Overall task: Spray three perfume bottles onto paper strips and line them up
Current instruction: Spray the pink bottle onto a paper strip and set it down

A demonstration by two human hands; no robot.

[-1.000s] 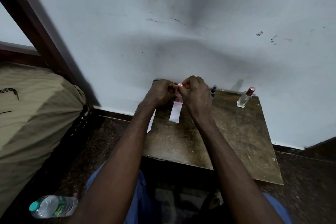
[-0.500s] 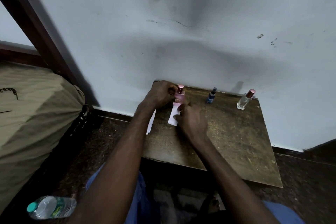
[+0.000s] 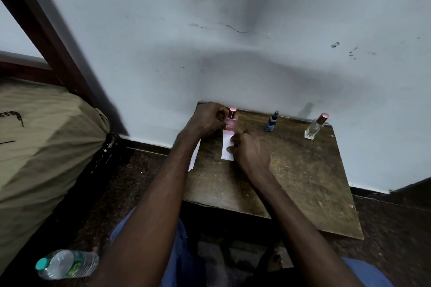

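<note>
Head view: pale wall [image 3: 233, 30] behind, tan sack [image 3: 42, 147] at left, small wooden bench [image 3: 303, 182] pushed against the wall. Plastic water bottle [image 3: 67, 263] lying on the floor near left, not part of the job.

Left grip [image 3: 205, 119] wrapped round the pink bottle [image 3: 231, 119], upright at the bench's back left corner, cap on. Right grip [image 3: 249, 149] curled on the right edge of the white strip [image 3: 226, 151], thumb on top; looks like a pinch, so grasping the strip. Strip flat on the bench, just in front of the pink bottle. Cannot tell whether it is wet.

Handling, judged:
- Strips: thin paper, near weightless, floppy, easy to crease or slide. Take by one end or a long edge, keep fingers off the sprayed patch.
- Bottles: small, look like glass, so rigid, smooth, breakable, tippy on narrow bases. Take round the body, low, with a finger free for the nozzle; pull caps straight off.

Counts:
- Perfume bottles: three, in a row along the back edge. Pink at left, blue bottle [image 3: 271, 121] in the middle, clear bottle [image 3: 314, 127] with rose cap at right, well apart from each other.
- Strips: two seen. Second strip [image 3: 194, 158] at the bench's left edge, mostly hidden by the left forearm. No third in sight.
- Water bottle: one.
</note>
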